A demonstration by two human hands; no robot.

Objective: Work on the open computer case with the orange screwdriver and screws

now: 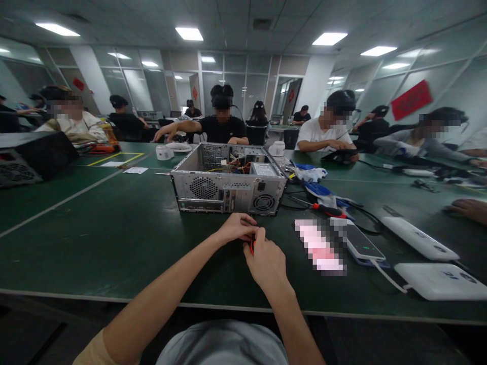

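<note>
Your right hand (pixel 268 259) has fingers curled round a red thing (pixel 252 247). At its fingertips your left hand (pixel 236 228) bends; its hold I cannot tell. The case (pixel 243 190) lies just beyond, long side crosswise, nearer the left.

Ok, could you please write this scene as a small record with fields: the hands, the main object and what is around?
Left hand: close against the right hand; its grip is hidden
Right hand: closed around a small red object, mostly covered
Main object: metal computer case, open on top, just beyond the hands
Inside it: wires
To the right: red-and-black screwdriver, blue-and-white gloves, two white oblong devices
Surface: green table
Background: several seated people
</note>
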